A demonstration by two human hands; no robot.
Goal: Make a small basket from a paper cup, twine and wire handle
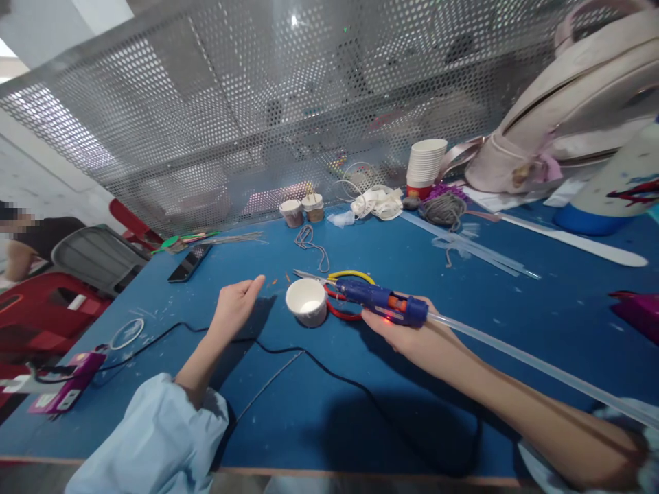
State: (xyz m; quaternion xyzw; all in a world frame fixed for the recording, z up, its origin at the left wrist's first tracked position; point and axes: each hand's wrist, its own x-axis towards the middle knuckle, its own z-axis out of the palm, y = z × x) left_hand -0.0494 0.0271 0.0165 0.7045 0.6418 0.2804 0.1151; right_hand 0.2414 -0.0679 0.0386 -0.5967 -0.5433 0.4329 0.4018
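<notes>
My right hand (417,336) is wrapped round a blue hot glue gun (373,296) with its small red light on. A long clear glue stick (515,357) runs out of the gun's back over my forearm. Just left of the gun's nozzle stands a white paper cup (307,303), upright and open at the top. Behind the cup lie scissors with red and yellow handles (355,275), partly covered by the gun. To the cup's left, my left hand (237,304) hovers with curled fingers and the thumb stretched out; nothing shows in it.
A black cord (329,370) crosses the blue table from a purple power strip (77,384). Further back are a phone (190,263), two small filled cups (303,209), stacked paper cups (426,168), grey yarn (443,209) and spare glue sticks (478,247). A perforated metal screen (231,116) stands behind.
</notes>
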